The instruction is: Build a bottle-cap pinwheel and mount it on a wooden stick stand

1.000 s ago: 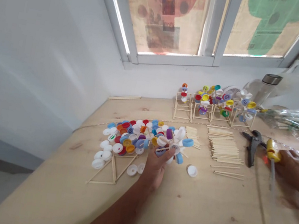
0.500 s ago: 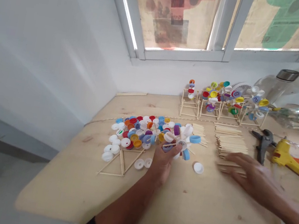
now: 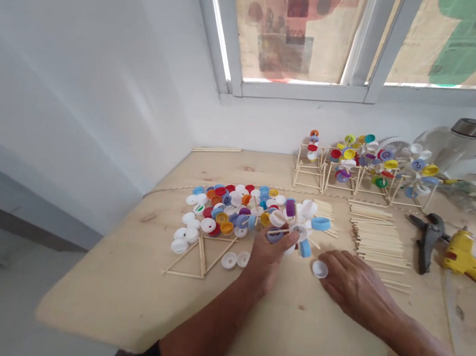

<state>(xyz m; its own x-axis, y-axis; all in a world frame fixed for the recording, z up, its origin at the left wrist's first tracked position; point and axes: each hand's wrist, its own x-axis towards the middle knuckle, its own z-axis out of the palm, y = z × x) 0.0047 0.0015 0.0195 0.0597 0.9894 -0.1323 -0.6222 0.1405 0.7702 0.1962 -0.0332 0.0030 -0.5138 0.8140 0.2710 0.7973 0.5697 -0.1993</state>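
Note:
My left hand (image 3: 271, 251) is closed around a wheel of bottle caps on sticks (image 3: 299, 230), with white, blue and purple caps spread round a white hub. The wheel is held just above the table. Beside it, my right hand (image 3: 346, 280) has its fingers curled at a single white bottle cap (image 3: 320, 270), which looks pinched at its right edge. To the left of the wheel lies a heap of coloured bottle caps (image 3: 227, 207). Two white caps (image 3: 229, 260) sit apart near my left wrist.
Bundled wooden sticks (image 3: 377, 236) lie behind my right hand. Black pliers (image 3: 427, 242) and a yellow glue gun (image 3: 460, 251) are at the right. Finished cap wheels on stick frames (image 3: 345, 166) line the wall. A stick frame (image 3: 201, 254) lies flat at the left.
My right hand has moved left from the wooden sticks to the single white bottle cap. My left hand still holds the cap wheel. The whole view has shifted slightly.

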